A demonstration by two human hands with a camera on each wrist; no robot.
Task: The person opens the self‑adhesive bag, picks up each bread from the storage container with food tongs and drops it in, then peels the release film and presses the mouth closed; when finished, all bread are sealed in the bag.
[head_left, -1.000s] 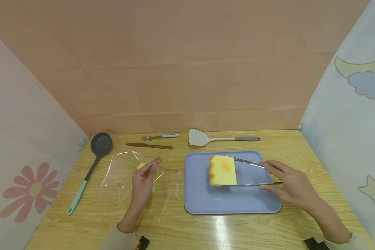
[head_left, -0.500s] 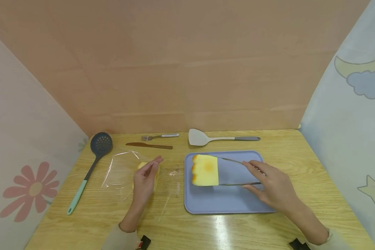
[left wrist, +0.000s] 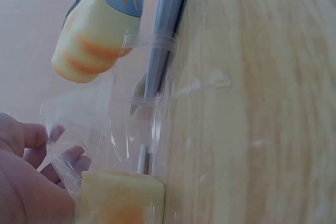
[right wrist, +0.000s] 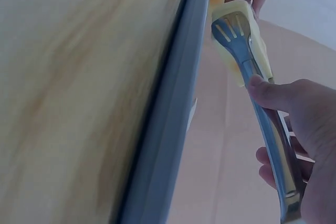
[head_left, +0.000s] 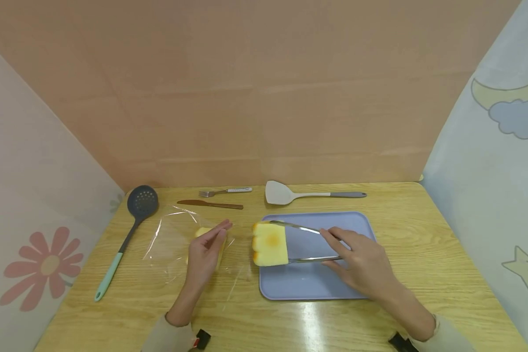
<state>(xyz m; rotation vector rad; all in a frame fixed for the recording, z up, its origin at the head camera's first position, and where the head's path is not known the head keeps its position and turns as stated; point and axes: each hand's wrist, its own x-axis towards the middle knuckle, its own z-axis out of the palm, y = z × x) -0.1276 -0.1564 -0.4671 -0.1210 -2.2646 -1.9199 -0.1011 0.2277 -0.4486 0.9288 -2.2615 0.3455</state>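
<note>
My right hand (head_left: 365,259) grips metal tongs (head_left: 299,227). Between their slotted ends sits a thick yellow bread slice (head_left: 270,244) with browned, scalloped edges, held above the left rim of the blue tray (head_left: 317,286). To the left, a clear plastic bag (head_left: 167,254) lies on the table with another bread slice (left wrist: 126,198) inside, partly hidden by my left hand (head_left: 204,254) in the head view. Thumb and fingers of that hand pinch the bag's film near its mouth, which faces the tongs in the left wrist view.
Behind the bag lie a brown knife (head_left: 209,204) and a small fork (head_left: 224,192). A white spatula (head_left: 281,193) rests behind the tray. At the far left is a dark skimmer (head_left: 143,203) with a green handle. A tan backdrop (head_left: 255,98) stands along the table's back edge.
My right hand has carried the tongs and bread slice leftward, from over the tray's middle to its left rim. The left hand has barely moved and keeps its pinch on the bag.
</note>
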